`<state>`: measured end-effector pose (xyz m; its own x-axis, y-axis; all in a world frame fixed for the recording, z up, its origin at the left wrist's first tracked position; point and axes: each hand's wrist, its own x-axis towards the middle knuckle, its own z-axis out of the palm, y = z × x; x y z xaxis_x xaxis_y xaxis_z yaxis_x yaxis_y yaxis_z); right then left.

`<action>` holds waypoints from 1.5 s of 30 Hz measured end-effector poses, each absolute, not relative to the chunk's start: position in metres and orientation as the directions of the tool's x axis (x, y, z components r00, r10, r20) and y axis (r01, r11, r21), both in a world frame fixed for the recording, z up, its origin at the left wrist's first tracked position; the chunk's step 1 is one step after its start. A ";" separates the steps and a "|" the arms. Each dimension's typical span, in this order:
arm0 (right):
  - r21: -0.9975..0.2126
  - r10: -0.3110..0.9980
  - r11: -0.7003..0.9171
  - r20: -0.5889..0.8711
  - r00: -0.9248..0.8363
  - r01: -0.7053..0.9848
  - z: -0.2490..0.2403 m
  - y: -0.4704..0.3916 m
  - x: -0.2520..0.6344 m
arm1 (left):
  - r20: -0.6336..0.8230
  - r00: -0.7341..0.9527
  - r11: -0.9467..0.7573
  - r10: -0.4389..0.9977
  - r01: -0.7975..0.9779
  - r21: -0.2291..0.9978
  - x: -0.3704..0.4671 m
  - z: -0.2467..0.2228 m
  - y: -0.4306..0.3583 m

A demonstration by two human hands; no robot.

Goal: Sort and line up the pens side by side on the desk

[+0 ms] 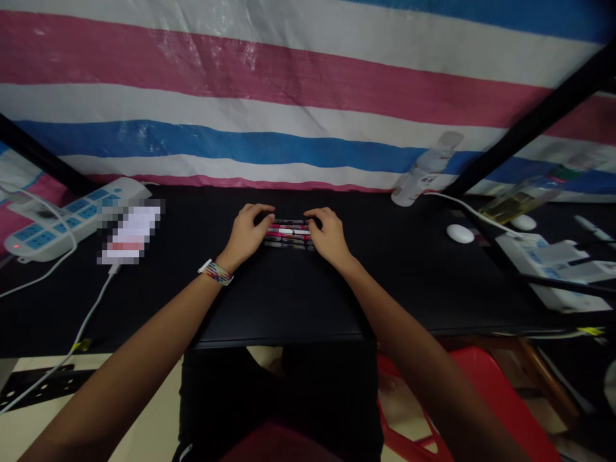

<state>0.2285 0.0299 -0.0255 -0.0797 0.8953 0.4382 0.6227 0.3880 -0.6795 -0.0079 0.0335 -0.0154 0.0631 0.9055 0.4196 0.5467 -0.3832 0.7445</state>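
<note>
Several pens (287, 235) lie side by side in a row on the black table (283, 298), pointing left to right. Their barrels show black, grey, pink and white. My left hand (249, 231) is curled round the left ends, its thumb against the pens and its forefinger arched at the far side. At the right ends, my right hand (328, 232) curves in the same way, thumb on the pens. Both hands press the row from its two sides. The other fingertips are partly hidden. A patterned band with a watch (216, 272) circles my left wrist.
On the left are a power strip (77, 218) and a phone (129, 236) with a charging cable. A clear bottle (423, 172), a white earbud-like case (460, 233) and another power strip (543, 269) are on the right. A striped sheet (289, 77) hangs behind; a red stool (491, 391) stands below.
</note>
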 end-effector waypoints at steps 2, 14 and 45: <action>-0.758 0.901 0.391 0.430 -0.051 0.522 -0.027 0.031 0.224 | 0.397 0.032 -0.372 0.917 0.428 0.824 -0.003 -0.014 0.033; -0.876 0.917 0.396 0.391 -0.076 0.275 -0.029 0.036 0.217 | 0.264 -0.004 -0.262 0.965 0.109 0.959 0.014 -0.013 0.030; -0.828 0.915 0.391 0.396 -0.074 0.403 -0.020 0.059 0.209 | 0.325 -0.011 -0.316 0.946 0.206 0.926 0.017 -0.013 0.053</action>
